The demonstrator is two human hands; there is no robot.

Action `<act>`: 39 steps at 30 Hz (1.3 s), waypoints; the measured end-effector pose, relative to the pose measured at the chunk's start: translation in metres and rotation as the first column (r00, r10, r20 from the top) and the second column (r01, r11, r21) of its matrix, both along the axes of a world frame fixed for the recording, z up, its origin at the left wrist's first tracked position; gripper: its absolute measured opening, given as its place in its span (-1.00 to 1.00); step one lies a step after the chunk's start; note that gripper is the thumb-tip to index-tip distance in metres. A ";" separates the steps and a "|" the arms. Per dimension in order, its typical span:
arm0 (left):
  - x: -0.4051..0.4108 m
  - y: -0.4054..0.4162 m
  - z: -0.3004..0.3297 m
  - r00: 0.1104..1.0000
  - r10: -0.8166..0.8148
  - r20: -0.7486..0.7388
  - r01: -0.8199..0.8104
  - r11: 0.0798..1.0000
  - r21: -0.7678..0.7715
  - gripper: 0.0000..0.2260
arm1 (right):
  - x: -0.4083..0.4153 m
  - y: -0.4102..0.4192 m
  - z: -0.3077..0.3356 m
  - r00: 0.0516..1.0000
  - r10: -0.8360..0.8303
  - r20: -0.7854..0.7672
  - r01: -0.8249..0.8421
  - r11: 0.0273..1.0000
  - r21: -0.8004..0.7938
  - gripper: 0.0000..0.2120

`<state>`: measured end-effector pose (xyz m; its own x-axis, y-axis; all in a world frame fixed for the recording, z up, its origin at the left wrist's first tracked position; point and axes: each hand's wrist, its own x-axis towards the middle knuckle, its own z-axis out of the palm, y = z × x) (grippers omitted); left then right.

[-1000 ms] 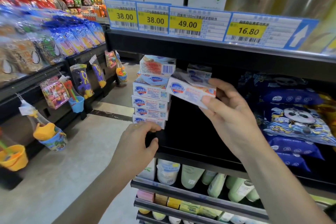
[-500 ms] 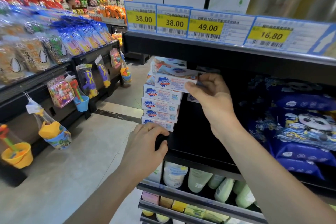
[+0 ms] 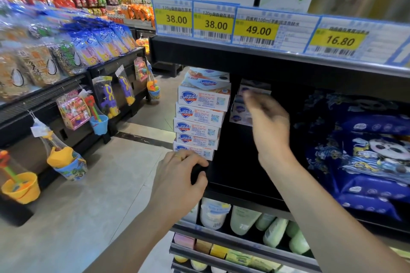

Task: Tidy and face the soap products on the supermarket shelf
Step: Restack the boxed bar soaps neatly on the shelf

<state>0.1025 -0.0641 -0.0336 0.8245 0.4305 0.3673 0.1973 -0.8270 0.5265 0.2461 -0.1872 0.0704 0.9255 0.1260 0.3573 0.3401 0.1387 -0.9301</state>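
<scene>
The stack of soap boxes (image 3: 200, 115) stands at the shelf's open end, just above the left hand (image 3: 179, 182) and left of the right hand (image 3: 267, 124). The cartons look stiff, light and smooth, so I'd take one by its long edges, since the glossy faces could slide. The left hand curls round the shelf edge (image 3: 244, 194). The right hand is blurred; whether its fingers pinch anything I cannot tell. Behind it, a second pile of boxes (image 3: 243, 106) is dim and partly hidden.

Your head camera looks forward and down, close to the shelf (image 3: 244, 186); the aisle floor (image 3: 88, 206) lies left.
</scene>
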 end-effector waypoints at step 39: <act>0.011 -0.005 0.004 0.994 -0.103 -0.042 0.104 0.994 0.021 -0.81 | 0.115 -0.013 -0.050 0.988 -0.077 0.134 0.140 0.817 -0.559 -0.73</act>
